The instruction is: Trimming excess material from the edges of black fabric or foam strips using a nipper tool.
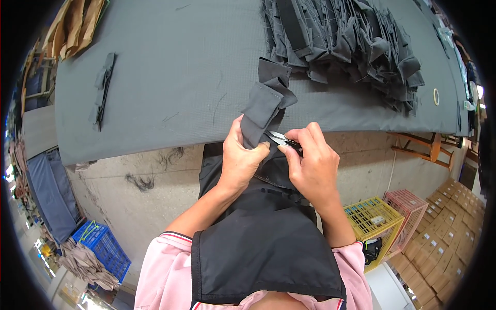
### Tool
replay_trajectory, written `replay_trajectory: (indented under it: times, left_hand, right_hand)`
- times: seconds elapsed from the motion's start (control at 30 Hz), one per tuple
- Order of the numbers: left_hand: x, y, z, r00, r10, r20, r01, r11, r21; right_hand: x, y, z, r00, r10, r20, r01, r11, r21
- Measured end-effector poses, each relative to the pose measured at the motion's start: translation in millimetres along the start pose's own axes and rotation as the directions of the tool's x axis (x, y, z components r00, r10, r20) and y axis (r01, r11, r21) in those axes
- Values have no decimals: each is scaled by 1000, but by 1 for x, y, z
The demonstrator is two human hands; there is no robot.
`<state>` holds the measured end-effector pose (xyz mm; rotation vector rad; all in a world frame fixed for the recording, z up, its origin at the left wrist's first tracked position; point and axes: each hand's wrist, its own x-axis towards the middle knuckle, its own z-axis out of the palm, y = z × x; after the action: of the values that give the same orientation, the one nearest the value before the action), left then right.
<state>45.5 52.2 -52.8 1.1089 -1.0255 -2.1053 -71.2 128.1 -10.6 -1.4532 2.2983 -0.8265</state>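
Note:
Between the thumb and fingers of my left hand (243,157) is a folded dark grey fabric strip (262,105) with stitched edges. Its upper part reaches over the near edge of the table. My right hand (314,157) grips small thread snips (281,138), their silver blades pointing left against the strip's lower right edge. Whether a thread lies between the blades is too small to tell. Just beyond the strip, a large heap of similar grey fabric strips (351,51) covers the right part of the table, loose threads sticking out of it.
A grey-covered table (170,93) spans the front. On it lie a separate fabric strip (105,90), brown paper bags (75,28) and a tape roll (436,97). Thread clumps (140,182) litter the floor. Blue (106,248) and yellow crates (372,222) flank me, with cardboard boxes (444,232) at right.

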Motion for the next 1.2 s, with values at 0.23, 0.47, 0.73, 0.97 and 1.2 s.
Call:
replay_trajectory:
  times: [0.23,0.47,0.73,0.97,1.2]
  left_hand:
    - [2,-1,-3,1000,-2,12,2,999,-32]
    - [20,4,-29,952,-181,248,253,919,-302]
    - [18,20,-40,978,-100,184,144,959,-243]
    - [19,31,-38,948,-71,312,188,913,-363]
    - [14,27,-37,930,-79,360,236,877,-417]
  right_hand:
    - [2,3,4,999,-17,27,14,996,83]
    - [9,-14,19,990,142,5,-106,715,691]
    - [-10,-16,38,976,119,180,-205,774,599]
    - [-25,-10,39,992,-38,-118,84,907,412]
    - [-22,-8,33,949,-258,-181,301,912,279]
